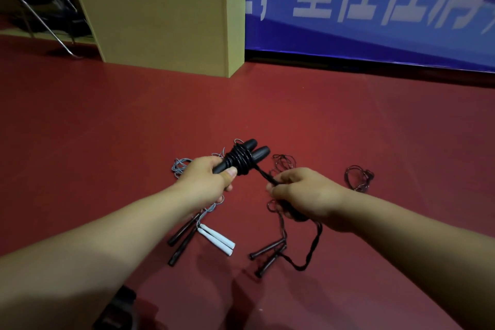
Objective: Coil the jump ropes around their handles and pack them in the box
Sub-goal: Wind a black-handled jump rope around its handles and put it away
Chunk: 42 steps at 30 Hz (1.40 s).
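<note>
Both forearms reach in from the lower frame: left hand (207, 178) grips the half-wrapped black handles (242, 159), right hand (305, 195) pinches its cord (263, 174); other ropes (214, 238) lie loose, unpacked.

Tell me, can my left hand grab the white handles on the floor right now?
Probably not yet. The left hand grips the black handles being wound, so it is occupied. The white handles lie uncovered below it, beside dark handles.

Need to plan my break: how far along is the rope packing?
Nothing looks packed yet. In hand: left hand grips black handles, partly wrapped; right hand feeds the black rope. Left: white-handled rope and dark-handled ropes lie loose on the floor.
</note>
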Each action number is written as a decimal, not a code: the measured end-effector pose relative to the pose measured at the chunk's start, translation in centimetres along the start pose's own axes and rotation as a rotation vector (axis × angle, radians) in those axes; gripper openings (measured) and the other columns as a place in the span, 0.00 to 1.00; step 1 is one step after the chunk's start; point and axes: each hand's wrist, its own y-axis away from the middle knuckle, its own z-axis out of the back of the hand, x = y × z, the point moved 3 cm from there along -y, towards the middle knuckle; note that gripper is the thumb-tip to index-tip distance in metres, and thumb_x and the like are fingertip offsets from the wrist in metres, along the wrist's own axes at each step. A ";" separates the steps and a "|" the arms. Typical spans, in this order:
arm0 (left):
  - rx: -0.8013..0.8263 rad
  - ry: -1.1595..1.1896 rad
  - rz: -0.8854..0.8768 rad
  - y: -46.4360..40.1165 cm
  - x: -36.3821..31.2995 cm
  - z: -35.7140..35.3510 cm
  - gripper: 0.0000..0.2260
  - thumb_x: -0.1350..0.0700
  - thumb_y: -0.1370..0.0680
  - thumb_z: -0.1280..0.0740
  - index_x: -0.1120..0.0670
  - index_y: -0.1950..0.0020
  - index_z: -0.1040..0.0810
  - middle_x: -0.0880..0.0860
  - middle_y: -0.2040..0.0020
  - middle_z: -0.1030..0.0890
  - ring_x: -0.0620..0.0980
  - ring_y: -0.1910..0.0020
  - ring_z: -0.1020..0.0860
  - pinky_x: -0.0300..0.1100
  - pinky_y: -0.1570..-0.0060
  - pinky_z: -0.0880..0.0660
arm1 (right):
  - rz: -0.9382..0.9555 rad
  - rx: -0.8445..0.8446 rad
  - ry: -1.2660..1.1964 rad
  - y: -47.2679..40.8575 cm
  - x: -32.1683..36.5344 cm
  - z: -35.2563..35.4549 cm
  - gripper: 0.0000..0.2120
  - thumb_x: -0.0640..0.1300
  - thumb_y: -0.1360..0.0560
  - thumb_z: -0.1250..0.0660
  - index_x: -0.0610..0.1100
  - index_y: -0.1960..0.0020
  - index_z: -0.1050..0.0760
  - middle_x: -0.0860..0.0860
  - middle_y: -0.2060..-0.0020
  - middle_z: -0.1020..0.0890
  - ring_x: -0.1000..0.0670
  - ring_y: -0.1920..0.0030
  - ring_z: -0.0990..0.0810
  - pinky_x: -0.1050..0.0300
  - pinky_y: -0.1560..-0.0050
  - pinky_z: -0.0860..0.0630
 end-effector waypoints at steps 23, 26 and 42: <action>0.003 -0.280 -0.011 0.0 0.1 0.2 0.08 0.53 0.21 0.32 0.51 0.60 0.23 0.47 0.71 0.22 0.45 0.75 0.26 0.36 0.70 0.31 | 0.440 -0.282 0.699 1.9 2.1 0.6 0.09 0.45 0.22 0.38 0.42 0.55 0.22 0.47 0.67 0.20 0.47 0.65 0.24 0.53 0.62 0.31; 0.141 -0.312 0.000 0.5 -0.1 -0.3 0.07 0.52 0.20 0.34 0.52 0.56 0.22 0.48 0.66 0.18 0.45 0.74 0.23 0.35 0.69 0.29 | 0.483 -0.318 0.703 1.9 2.0 1.2 0.08 0.46 0.21 0.39 0.44 0.53 0.22 0.50 0.65 0.20 0.48 0.64 0.25 0.53 0.62 0.32; 0.591 -0.214 -0.166 3.7 -2.6 -1.6 0.04 0.59 0.21 0.32 0.53 0.55 0.24 0.53 0.64 0.21 0.47 0.67 0.22 0.39 0.67 0.25 | 0.419 -0.332 0.589 1.0 0.4 5.0 0.05 0.50 0.26 0.29 0.50 0.53 0.17 0.59 0.64 0.17 0.61 0.61 0.20 0.70 0.59 0.28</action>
